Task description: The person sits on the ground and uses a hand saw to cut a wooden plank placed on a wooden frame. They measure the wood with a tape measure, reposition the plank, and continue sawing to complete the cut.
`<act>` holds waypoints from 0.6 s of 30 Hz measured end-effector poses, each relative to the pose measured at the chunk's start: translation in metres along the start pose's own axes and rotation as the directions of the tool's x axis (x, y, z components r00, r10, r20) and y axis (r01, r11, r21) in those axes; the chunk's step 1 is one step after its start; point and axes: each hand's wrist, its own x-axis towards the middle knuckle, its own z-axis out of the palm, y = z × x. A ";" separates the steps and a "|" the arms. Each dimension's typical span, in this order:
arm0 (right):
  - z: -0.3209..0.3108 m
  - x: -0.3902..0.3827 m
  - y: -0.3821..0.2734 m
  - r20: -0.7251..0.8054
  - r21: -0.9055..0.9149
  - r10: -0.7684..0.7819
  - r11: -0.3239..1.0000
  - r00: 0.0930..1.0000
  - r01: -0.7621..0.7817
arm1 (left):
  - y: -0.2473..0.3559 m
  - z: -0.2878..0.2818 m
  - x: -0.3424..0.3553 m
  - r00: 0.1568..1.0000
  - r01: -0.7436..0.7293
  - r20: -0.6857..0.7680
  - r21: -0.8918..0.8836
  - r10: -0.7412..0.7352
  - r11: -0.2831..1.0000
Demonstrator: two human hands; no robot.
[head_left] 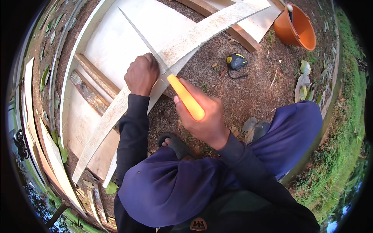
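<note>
My right hand (206, 116) grips the orange handle of a hand saw (185, 97). Its thin blade runs up and left across a long pale wooden plank (202, 31). My left hand (142, 73) is closed as a fist and presses down on that plank right beside the blade. The plank lies diagonally over a white board panel (116, 39) with wooden battens. I squat in blue trousers, one sandalled foot (175, 143) under the saw handle.
An orange bucket (297, 27) stands at the upper right on bare soil. A black and yellow tape measure (237, 61) lies on the ground near the plank. More planks lie along the left edge (54, 163). Grass borders the right side.
</note>
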 end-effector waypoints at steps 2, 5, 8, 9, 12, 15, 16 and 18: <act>0.008 0.013 0.009 0.025 0.008 -0.009 1.000 1.000 0.009 | 0.000 0.002 0.002 1.000 -0.006 -0.015 -0.008 0.006 1.000; 0.005 -0.014 0.027 0.001 -0.014 -0.085 0.996 0.996 0.085 | -0.001 0.004 0.005 0.999 0.013 0.043 0.059 -0.015 0.998; -0.013 -0.030 0.009 0.022 0.009 -0.034 0.999 0.999 0.033 | 0.000 0.003 0.007 0.995 0.065 0.073 0.019 -0.066 0.998; 0.005 -0.020 0.011 -0.002 0.015 -0.020 1.000 1.000 0.020 | 0.004 0.001 0.002 0.996 0.056 0.072 0.000 -0.056 0.998; 0.051 0.077 0.020 -0.047 0.143 -0.122 0.982 0.991 0.128 | 0.008 -0.003 0.005 0.998 0.059 0.011 -0.039 -0.059 0.997; 0.040 0.039 0.034 -0.054 0.061 -0.131 0.989 0.990 0.134 | -0.001 0.007 0.004 0.999 0.024 0.042 -0.010 -0.024 1.000; 0.021 0.005 0.029 -0.026 0.000 -0.082 0.997 0.996 0.082 | 0.001 0.003 0.007 0.999 0.018 0.043 0.006 -0.018 1.000; -0.018 -0.038 0.019 0.058 0.003 -0.026 1.000 0.998 0.026 | -0.001 -0.006 0.004 0.996 0.068 0.052 0.032 -0.069 0.997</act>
